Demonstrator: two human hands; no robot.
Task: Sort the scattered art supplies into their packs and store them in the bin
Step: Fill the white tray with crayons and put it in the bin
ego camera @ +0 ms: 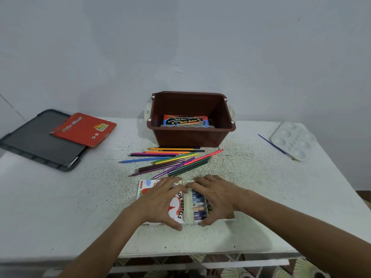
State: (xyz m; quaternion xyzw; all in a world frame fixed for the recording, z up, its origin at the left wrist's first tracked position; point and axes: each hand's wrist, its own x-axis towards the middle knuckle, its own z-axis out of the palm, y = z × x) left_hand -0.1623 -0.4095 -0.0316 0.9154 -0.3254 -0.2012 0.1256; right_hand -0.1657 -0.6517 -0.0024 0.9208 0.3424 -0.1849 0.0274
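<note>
1. Though likely meant for the pencils [170, 159], the red pack [84, 129] lies far left on a lid [38, 143].
2. Near centre, left hand [160, 203] and right hand [217, 198] clamp curled fingers [170, 182] on the pastel pack [179, 208], seemingly to close it.
3. Beyond, the pencils lie loose before the bin [190, 137], which holds a paint box [185, 119].
4. Far right, brush [275, 146] and palette [293, 139] wait unsorted.

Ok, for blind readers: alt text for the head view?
The left hand and right hand hold a half-open oil pastels box on a table. Beyond lie loose coloured pencils and a brown bin holding a watercolour pack.
</note>
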